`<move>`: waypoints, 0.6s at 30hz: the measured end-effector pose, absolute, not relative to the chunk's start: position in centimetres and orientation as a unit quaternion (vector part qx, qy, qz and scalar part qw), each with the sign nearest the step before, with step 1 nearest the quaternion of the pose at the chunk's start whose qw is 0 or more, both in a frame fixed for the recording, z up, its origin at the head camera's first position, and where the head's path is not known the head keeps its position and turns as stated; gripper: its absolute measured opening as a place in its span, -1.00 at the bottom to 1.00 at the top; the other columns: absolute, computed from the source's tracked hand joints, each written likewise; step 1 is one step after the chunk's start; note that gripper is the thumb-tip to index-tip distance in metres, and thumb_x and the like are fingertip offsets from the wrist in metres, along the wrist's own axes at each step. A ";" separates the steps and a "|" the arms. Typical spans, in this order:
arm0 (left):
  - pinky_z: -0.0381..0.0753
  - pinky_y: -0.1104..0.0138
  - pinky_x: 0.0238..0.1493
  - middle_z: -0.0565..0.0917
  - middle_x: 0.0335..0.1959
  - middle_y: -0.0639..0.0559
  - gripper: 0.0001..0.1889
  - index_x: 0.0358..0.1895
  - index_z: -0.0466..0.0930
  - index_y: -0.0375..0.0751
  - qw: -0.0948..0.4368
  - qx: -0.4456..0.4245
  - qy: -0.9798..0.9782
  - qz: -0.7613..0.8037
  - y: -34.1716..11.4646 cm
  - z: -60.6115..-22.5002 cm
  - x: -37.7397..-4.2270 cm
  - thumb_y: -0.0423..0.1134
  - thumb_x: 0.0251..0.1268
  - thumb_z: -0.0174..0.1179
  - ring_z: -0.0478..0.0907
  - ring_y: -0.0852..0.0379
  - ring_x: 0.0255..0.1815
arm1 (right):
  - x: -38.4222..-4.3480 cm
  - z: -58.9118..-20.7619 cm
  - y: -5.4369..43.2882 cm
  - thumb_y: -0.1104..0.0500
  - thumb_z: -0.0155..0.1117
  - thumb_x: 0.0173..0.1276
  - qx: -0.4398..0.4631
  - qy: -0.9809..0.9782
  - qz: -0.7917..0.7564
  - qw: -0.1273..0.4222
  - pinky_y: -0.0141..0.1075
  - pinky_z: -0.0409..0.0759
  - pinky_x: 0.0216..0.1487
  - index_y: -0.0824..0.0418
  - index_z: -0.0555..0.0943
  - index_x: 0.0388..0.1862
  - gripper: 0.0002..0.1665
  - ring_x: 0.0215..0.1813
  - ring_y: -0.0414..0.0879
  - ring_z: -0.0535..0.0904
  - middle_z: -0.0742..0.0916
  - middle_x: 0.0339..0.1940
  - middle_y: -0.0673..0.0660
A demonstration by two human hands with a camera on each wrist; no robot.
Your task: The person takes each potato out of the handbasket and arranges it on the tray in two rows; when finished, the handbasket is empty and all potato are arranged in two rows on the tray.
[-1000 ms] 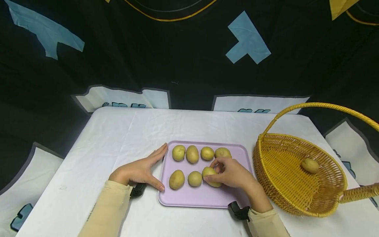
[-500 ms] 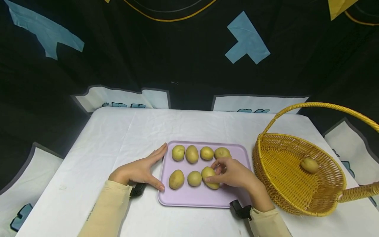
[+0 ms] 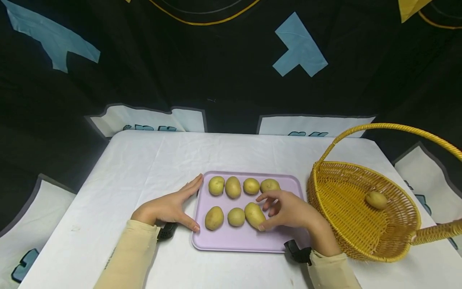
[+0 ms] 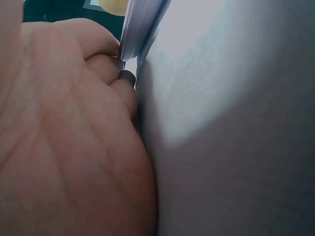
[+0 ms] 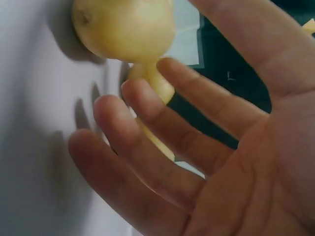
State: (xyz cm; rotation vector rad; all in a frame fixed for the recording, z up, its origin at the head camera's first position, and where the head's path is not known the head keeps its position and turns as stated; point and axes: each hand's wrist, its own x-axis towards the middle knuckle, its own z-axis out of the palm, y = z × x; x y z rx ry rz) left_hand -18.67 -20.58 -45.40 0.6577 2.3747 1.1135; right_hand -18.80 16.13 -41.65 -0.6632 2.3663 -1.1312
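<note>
Several potatoes lie in two rows on a lilac tray (image 3: 238, 243). My right hand (image 3: 292, 208) hovers over the tray's right part, fingers spread and loosely bent, beside the front row's rightmost potato (image 3: 254, 215). In the right wrist view, that potato (image 5: 125, 27) sits apart from the spread fingers, and nothing is in the palm. The thumb tip is close to its lower end in the head view; whether it touches cannot be told. My left hand (image 3: 169, 206) rests on the table at the tray's left edge, thumb and fingers stretched apart, touching the rim.
A yellow wicker basket (image 3: 346, 249) with a tall handle stands right of the tray, close to the right forearm. One potato (image 3: 376, 200) lies inside it. White cloth (image 3: 173, 156) covers the table, and a black patterned curtain (image 3: 216, 72) hangs behind.
My right hand has let go of the front-right potato and drawn back slightly to the right. That potato has turned to a more lengthwise slant. The left hand has stayed put.
</note>
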 end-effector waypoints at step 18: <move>-0.22 -0.18 0.51 -0.33 0.66 -0.04 0.45 0.65 -0.28 -0.18 0.215 0.239 0.856 0.405 -20.5 -45.4 -18.7 0.03 -0.23 0.67 -0.40 -0.11 0.62 | -18.9 -42.0 16.2 0.30 0.72 -0.14 -0.301 0.831 -0.414 0.219 -0.22 0.69 -0.20 0.20 0.65 0.17 -0.21 -0.19 0.02 0.65 0.67 -0.15 0.09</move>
